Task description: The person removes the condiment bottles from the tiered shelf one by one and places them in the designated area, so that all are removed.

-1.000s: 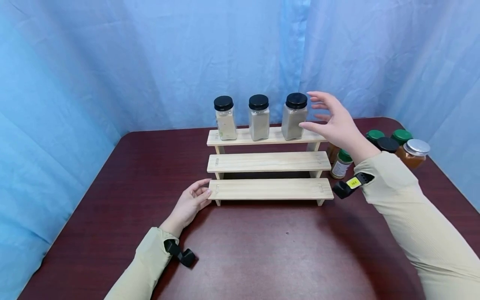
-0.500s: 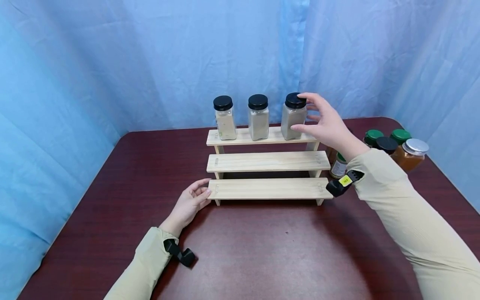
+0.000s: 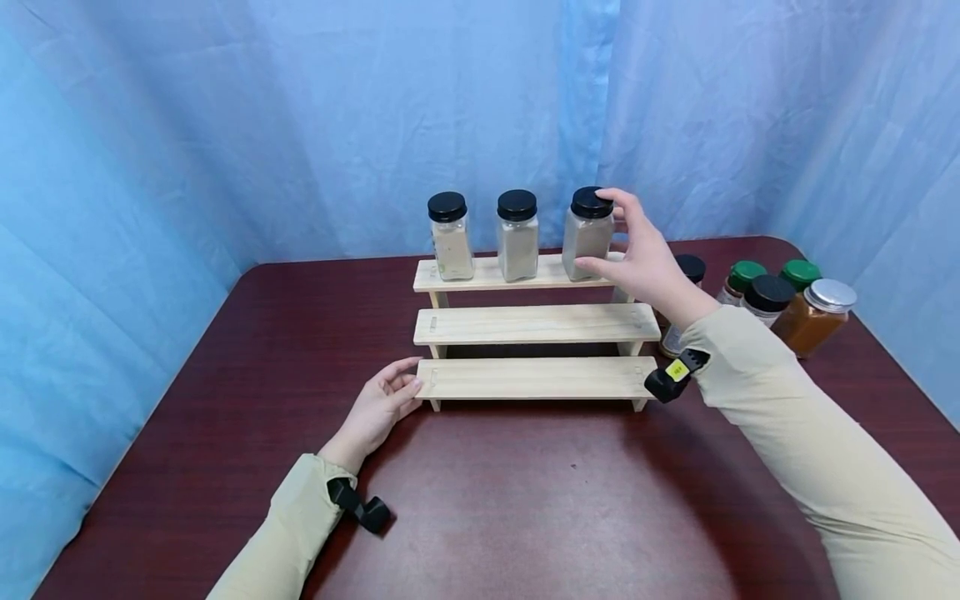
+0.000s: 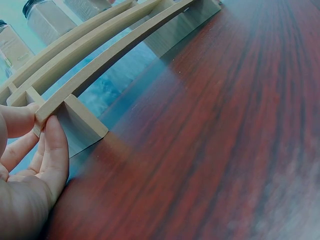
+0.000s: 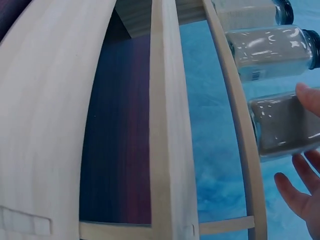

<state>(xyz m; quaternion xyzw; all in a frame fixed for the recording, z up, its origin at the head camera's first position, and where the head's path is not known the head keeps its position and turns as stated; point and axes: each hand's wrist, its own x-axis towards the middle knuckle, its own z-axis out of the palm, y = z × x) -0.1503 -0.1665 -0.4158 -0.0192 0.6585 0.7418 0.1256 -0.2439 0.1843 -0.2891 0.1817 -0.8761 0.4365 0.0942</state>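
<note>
I see the right hand (image 3: 651, 257) on the jar (image 3: 587, 237) now, where a second ago it hung just beside it with a gap; the forefinger reaches the lid (image 3: 586, 206), and the thumb lies lower on the front face than half a second ago. The fingers are bent, spread about as wide as the jar, and have hold of it, though my right wrist view shows one fingertip apart from the glass. The left hand (image 3: 375, 412) hasn't changed: its fingers pinch the left end of the lowest step of the rack (image 3: 536, 323), which stands on the bench (image 3: 517, 500). The jar is square-sided, clear, black-capped and full of grey-brown powder, upright at the right end of the top step, in line with the middle jar (image 3: 518, 252) and left jar (image 3: 453, 252).
</note>
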